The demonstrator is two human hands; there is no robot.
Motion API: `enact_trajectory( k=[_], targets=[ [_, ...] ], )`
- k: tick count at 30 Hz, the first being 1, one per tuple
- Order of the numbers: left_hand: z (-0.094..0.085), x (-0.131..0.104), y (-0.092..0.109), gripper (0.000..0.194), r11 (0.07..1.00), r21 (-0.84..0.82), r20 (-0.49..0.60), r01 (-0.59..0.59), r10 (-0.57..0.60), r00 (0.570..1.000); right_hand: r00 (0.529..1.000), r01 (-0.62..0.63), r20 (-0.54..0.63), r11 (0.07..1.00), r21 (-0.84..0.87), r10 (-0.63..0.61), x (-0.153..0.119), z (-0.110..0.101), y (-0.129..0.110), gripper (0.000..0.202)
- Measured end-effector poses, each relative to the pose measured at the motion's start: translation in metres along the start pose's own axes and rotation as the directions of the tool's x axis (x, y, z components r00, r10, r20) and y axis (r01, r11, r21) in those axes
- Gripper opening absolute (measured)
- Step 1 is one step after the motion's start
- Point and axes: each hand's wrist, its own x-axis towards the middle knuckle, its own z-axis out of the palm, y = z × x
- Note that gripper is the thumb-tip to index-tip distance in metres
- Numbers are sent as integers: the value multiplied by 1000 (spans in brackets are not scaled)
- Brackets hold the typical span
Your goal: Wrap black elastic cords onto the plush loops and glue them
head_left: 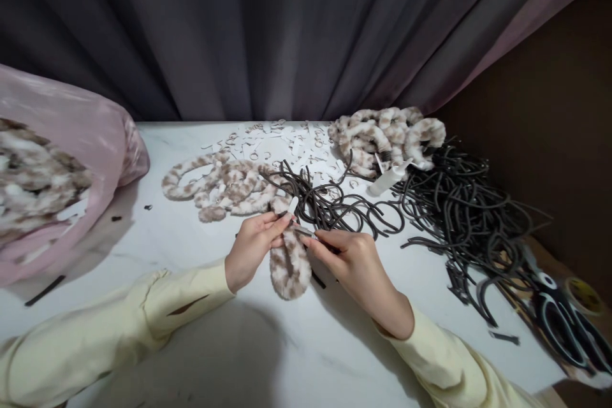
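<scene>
A plush loop, white with brown patches, hangs down between my hands just above the table. My left hand is closed on its upper end, thumb pressed against the fingers. A small white tab sticks up beside that thumb. My right hand pinches a slim grey piece that points at the loop's end; its exact kind is too small to tell. Dark flexible cords lie just behind both hands. More plush loops are piled behind my left hand.
A pink plastic bag with plush pieces stands at left. Small metal rings and white strips lie scattered at the back. A plush pile, a white bottle, a large heap of dark cords and black-handled scissors occupy the right.
</scene>
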Motion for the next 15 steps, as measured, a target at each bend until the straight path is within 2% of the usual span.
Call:
enact_trajectory(
  k=[9,15],
  targets=[
    [-1,0,3,25,999,-47,59,-1,4,998,1000,5,-8,1000,-3,-5,0,4,2,41],
    [-3,0,6,25,999,-22,31,26,-26,999,996,-88,15,991,-100,90,5,-13,10,44]
  ],
)
